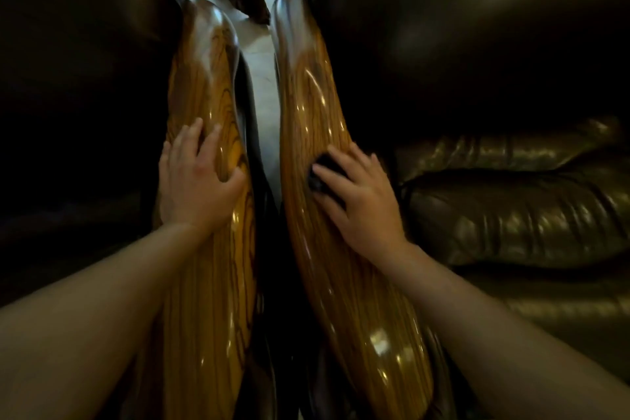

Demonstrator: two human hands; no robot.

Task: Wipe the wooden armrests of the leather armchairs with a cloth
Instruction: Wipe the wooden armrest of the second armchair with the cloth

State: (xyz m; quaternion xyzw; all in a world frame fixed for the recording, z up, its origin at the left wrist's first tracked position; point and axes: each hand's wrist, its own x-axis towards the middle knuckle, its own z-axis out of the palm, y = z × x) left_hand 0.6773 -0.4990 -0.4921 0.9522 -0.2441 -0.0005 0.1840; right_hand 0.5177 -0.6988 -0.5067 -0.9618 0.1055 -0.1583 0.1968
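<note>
While pressing the small dark cloth flat under the spread right hand, midway along the right-hand glossy striped-grain wooden armrest, keep the palm low and the fingers splayed so the wad stays trapped rather than rolling out past the fingertips toward the inner edge. Draw long strokes with the grain, from the rounded far end back to the near end, then over both curved edges, where dust probably gathers. Leave the left hand, open, empty and laid flat on the middle of the left-hand glossy wooden armrest, as a brace only. Avoid dragging onto the dark brown leather cushion beside the outer edge. Judged from gloss alone, cannot tell which stretches are already clean.
</note>
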